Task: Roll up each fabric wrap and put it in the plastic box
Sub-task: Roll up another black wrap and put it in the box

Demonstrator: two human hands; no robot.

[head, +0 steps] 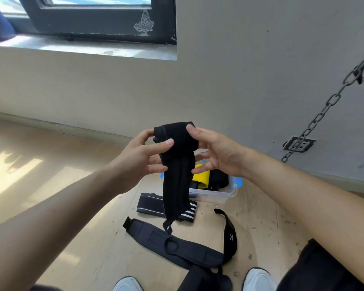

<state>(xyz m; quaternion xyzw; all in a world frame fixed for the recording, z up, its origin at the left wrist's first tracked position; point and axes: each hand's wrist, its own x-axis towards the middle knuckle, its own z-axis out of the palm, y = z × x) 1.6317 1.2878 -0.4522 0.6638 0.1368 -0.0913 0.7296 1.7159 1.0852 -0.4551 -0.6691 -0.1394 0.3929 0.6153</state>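
A black fabric wrap is held up in mid-air, its top part rolled into a bundle and its tail hanging down to a small loop. My left hand grips the roll from the left, thumb across its front. My right hand holds the roll's right end, thumb on top. Below and behind the tail stands a clear plastic box with blue latches, holding a yellow roll and a black roll. A black-and-white striped wrap lies flat on the floor before the box.
A long black padded brace with a strap marked K lies on the wooden floor near my white shoes. A metal chain hangs at the right. The wall and a window sill are behind.
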